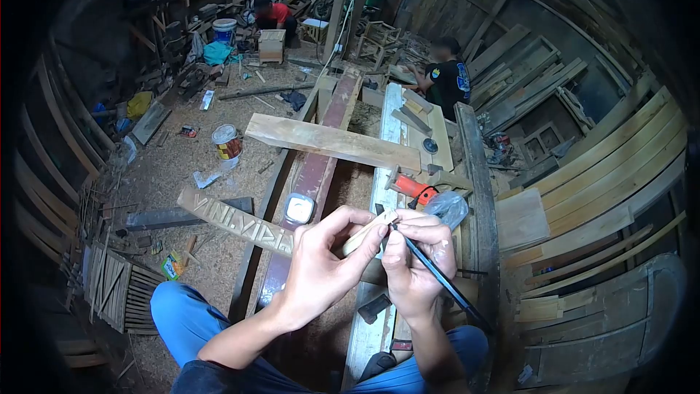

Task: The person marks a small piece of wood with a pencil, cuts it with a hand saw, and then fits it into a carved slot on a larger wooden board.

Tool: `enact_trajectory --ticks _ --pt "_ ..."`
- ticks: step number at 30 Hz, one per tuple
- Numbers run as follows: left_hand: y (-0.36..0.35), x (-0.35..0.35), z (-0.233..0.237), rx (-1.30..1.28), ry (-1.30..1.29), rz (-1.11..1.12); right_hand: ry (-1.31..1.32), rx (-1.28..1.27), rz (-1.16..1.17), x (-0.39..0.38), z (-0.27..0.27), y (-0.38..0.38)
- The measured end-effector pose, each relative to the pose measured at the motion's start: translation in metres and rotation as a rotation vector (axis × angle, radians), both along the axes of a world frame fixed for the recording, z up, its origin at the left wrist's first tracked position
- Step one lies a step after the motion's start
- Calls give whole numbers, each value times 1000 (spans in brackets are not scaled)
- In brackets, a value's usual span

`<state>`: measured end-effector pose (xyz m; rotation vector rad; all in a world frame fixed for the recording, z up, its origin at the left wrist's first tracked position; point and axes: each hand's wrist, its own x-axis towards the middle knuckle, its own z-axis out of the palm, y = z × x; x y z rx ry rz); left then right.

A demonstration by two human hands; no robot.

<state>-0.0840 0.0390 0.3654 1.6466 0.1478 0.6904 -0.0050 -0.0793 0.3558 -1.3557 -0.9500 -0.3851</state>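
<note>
In the middle of the view, my left hand is closed around a small pale piece of wood. My right hand pinches a long, thin black strip right at the end of that wood; its kind I cannot tell. The strip runs down to the right past my palm. A curved board with carved letters reaches out from behind my left wrist. Beyond my fingers lie an orange power tool and a clear plastic bag.
A wide plank lies across the bench beams. A white tub rests on the reddish beam. Curved wooden slats lean at right. One person sits at the back right, another at the far back.
</note>
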Motion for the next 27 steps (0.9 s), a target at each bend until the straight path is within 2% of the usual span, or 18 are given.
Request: enact_trajectory --ticks 6,9,13,15,27 --pt "-2 -1 6 66 -38 39 -68 9 -11 0 2 0" --pt "-3 -2 9 44 32 17 -101 -56 6 -3 5 -3" --pt "-4 0 5 88 -60 53 -99 -38 22 -2 4 -2" --pt "-4 -1 6 100 -70 59 -128 0 -53 -2 7 0" --pt "-4 -3 4 148 -71 73 -154 -31 -68 -4 6 -2"
